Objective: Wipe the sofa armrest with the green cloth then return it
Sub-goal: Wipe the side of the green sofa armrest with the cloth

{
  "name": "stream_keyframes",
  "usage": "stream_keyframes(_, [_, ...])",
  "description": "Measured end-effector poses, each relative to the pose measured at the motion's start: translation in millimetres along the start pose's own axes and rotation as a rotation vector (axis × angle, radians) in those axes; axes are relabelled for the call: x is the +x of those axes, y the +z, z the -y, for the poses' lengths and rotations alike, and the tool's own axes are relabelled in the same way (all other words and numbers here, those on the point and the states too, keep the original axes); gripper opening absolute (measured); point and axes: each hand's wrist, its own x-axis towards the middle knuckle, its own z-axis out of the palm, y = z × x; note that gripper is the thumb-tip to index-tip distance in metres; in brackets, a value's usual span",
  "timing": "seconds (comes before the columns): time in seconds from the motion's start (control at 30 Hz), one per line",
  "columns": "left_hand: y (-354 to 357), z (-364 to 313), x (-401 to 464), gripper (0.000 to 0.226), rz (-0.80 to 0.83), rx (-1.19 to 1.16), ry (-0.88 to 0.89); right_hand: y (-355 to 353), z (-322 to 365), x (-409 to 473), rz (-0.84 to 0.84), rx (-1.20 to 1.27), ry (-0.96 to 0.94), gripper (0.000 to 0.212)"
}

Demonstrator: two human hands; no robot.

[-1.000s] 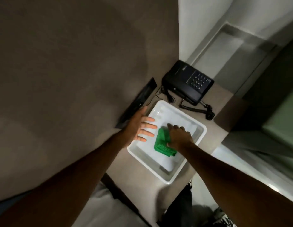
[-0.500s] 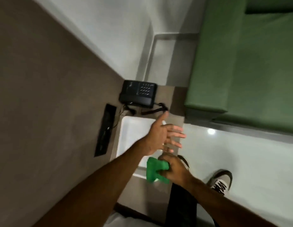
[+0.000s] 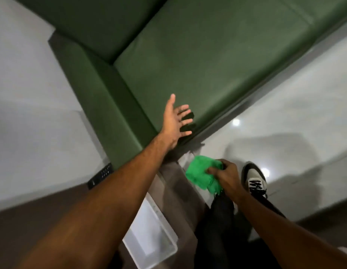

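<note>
A bright green cloth (image 3: 202,174) hangs bunched in my right hand (image 3: 226,174), held in the air low in the view, to the right of the side table. The dark green sofa armrest (image 3: 103,105) runs from upper left down to the centre, beside the seat cushion (image 3: 198,61). My left hand (image 3: 175,121) is stretched out with fingers spread, over the front corner of the seat just right of the armrest's near end; it holds nothing. The white tray (image 3: 149,235) lies empty below my left forearm.
A brown side table (image 3: 180,191) carries the tray next to the armrest's end. A black phone (image 3: 100,174) shows partly behind my left arm. My shoe (image 3: 255,179) and dark trouser leg stand on the glossy pale floor at right. A pale wall lies left.
My right hand has lifted the green cloth out of the tray and carried it to the right. The view has swung from the tray and phone to the sofa. My left hand left the tray.
</note>
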Motion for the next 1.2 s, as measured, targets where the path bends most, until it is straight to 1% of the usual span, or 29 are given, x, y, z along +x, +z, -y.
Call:
stream_keyframes(0.07, [17.5,-1.6,21.3,0.072,-0.034,0.073,0.031,-1.5,-3.0,22.1,-0.068,0.14,0.004,0.017])
stream_keyframes(0.13, [33.5,-1.0,39.9,0.065,-0.052,0.137,0.099,1.5,-10.2,43.4,-0.127,0.23,0.0,0.014])
stream_keyframes(0.2, [49.7,-0.4,59.4,0.06,-0.062,0.223,0.22,2.8,-21.8,67.4,-0.184,0.328,0.036,0.018])
stream_keyframes(0.23, [55.7,-0.8,70.3,0.063,-0.074,0.283,0.304,6.0,-28.2,81.0,-0.222,0.354,0.046,0.019])
stream_keyframes(0.3, [59.6,3.8,94.3,0.081,-0.063,0.484,0.464,13.4,-32.3,101.7,-0.292,0.409,0.025,0.02])
stream_keyframes(0.33, [60.7,6.9,106.9,0.086,-0.033,0.618,0.531,16.5,-32.8,113.2,-0.315,0.459,-0.004,0.024])
stream_keyframes(0.37, [60.6,9.1,119.2,0.086,-0.012,0.776,0.615,19.4,-34.9,124.2,-0.322,0.516,-0.04,0.031])
stream_keyframes(0.43, [57.9,6.4,140.3,0.081,0.004,1.078,0.79,27.1,-40.0,148.1,-0.328,0.591,-0.092,0.048])
stream_keyframes(0.5, [62.4,7.5,154.4,0.073,0.003,1.291,0.942,32.2,-52.6,168.7,-0.351,0.652,-0.109,0.062])
stream_keyframes(0.57, [70.4,11.2,164.2,0.072,0.003,1.435,1.029,39.9,-62.9,186.3,-0.365,0.64,-0.153,0.067])
stream_keyframes(0.63, [75.9,19.2,174.2,0.073,-0.019,1.545,1.046,48.2,-65.1,196.1,-0.378,0.56,-0.225,0.068])
stream_keyframes(0.67, [77.4,25.4,179.7,0.074,-0.061,1.603,1.056,53.0,-68.3,200.6,-0.4,0.543,-0.278,0.067])
stream_keyframes(0.73, [78.0,34.4,190.9,0.078,-0.173,1.682,1.116,61.8,-71.3,209.4,-0.413,0.526,-0.391,0.066])
stream_keyframes(0.8, [77.0,37.7,196.8,0.08,-0.245,1.706,1.185,71.3,-68.7,217.7,-0.362,0.468,-0.435,0.066])
stream_keyframes(0.87, [77.5,42.0,200.2,0.08,-0.261,1.714,1.231,80.3,-64.5,225.9,-0.31,0.456,-0.424,0.069])
stream_keyframes(0.9, [77.1,43.7,202.1,0.079,-0.27,1.708,1.247,85.1,-61.6,230.4,-0.32,0.463,-0.433,0.07])
stream_keyframes(1.0, [73.9,48.5,212.4,0.08,-0.311,1.682,1.315,98.0,-59.5,243.1,-0.429,0.456,-0.521,0.071])
stream_keyframes(1.07, [73.1,49.5,217.3,0.082,-0.326,1.683,1.35,104.2,-65.2,252.3,-0.455,0.411,-0.54,0.075])
stream_keyframes(1.13, [76.2,47.1,215.5,0.083,-0.34,1.701,1.35,104.8,-64.1,250.7,-0.439,0.394,-0.543,0.077])
stream_keyframes(1.2, [76.9,47.8,207.9,0.085,-0.318,1.707,1.308,105.8,-64.3,244.4,-0.401,0.413,-0.532,0.074])
